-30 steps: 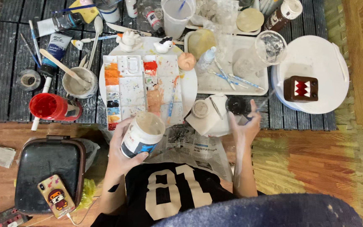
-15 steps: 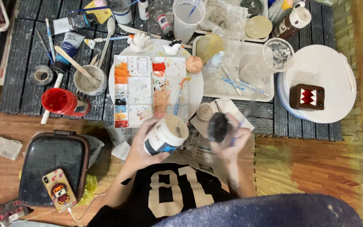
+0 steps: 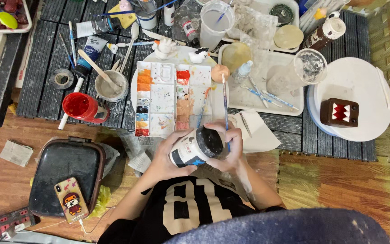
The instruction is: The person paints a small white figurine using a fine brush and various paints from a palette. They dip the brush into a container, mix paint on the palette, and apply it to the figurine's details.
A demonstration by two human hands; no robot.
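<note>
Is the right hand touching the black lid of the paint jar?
Touching. The head view shows the right hand wrapped over the black lid of the paint jar, fingers on its rim; the left hand grips the jar body.

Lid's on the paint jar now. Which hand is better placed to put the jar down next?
Likely left. The left hand wraps the paint jar body, carrying it. The right hand only cups the black lid and also holds a thin brush.
</note>
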